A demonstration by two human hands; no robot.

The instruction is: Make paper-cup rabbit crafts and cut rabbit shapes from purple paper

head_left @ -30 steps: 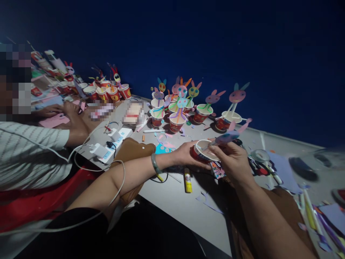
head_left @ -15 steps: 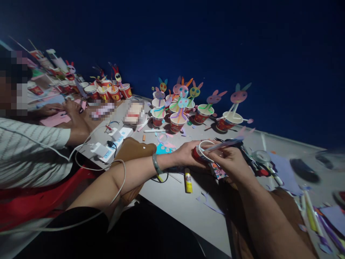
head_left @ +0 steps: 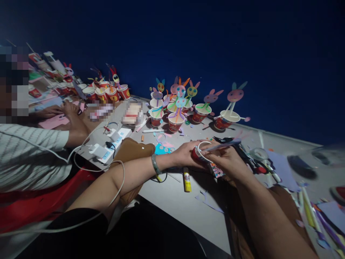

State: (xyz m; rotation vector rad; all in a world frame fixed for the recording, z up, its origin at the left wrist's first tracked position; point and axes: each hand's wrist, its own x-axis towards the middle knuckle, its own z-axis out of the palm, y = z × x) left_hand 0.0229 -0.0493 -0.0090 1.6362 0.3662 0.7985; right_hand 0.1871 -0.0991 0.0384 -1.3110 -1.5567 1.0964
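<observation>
Nearest the body, a white cable (head_left: 32, 232) is crossing the left arm by the elbow, so a sudden pull back could be catching it and jerking the work. Beyond it, a yellow glue stick (head_left: 187, 181) is resting on the table (head_left: 194, 216), just this side of the hands, where a dropping wrist might be knocking it away. Farther out, the left hand (head_left: 184, 154) is clasping a paper cup (head_left: 195, 154) around its side, and the right hand (head_left: 229, 158) is pinching a paper figure (head_left: 229, 143) at the cup's rim; the hands are working close together, but whether they are touching is impossible to tell. Too hard a squeeze could be denting the thin cup wall, and a twist of the right fingers might be bending the figure or tearing it loose, if it is fastened at all. The cup, above the table between both hands, is tilting and showing a red side and a pale, round mouth; the figure is turning almost edge-on, looking bluish, with blurred pinkish tips. Farther back, more cups (head_left: 176, 124) with rabbit figures are standing before the dark blue wall (head_left: 161, 36).
</observation>
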